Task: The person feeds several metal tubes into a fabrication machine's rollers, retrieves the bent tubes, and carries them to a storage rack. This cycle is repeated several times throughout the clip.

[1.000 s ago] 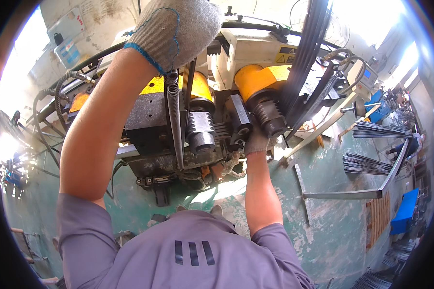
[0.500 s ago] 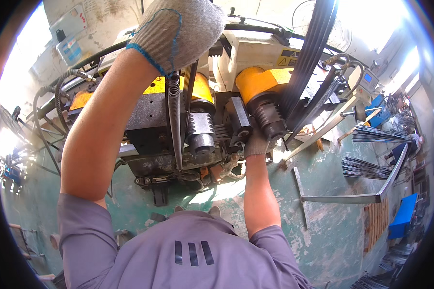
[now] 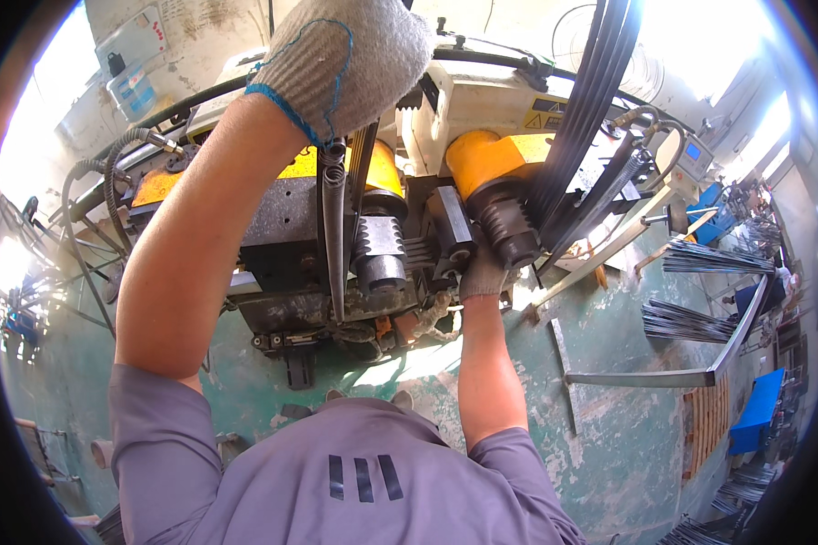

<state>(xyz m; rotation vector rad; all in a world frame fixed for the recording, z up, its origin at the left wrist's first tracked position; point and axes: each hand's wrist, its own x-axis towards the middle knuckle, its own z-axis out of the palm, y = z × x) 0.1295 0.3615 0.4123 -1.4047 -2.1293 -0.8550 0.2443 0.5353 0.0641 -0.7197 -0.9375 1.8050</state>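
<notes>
My main worry on this feed is the right hand [image 3: 484,272]. Its gloved fingers go out of sight at the front edge of the machine [image 3: 277,213], right of the middle, under or against the dark block [image 3: 450,222] and right grooved spindle [image 3: 509,232]. If either part moved, I judge the knit glove could snag and the fingers get pinched. I can't tell whether that hand is wide, narrow or holding something.

The left hand [image 3: 354,68], rounded in its glove, is raised above the machine's left half; its fingers are hidden, so I can't tell its grip either. That forearm blocks my view of the left side, so a slip there could escape me. The dark flat strips [image 3: 600,100] slope from beyond the machine's rear edge down beside the right grooved spindle; if knocked, I think they could slide toward the right hand.

My count: two gloved hands; two grooved spindles, including the left grooved spindle [image 3: 380,245]; one dark block between them; two coil springs, left [image 3: 334,227] and right [image 3: 613,186]; one control box [image 3: 689,159] off the right rear corner. The steel rack [image 3: 641,379] has two rod bundles, upper [image 3: 713,259] and lower [image 3: 691,320]. The strips overlap too closely to count.
</notes>
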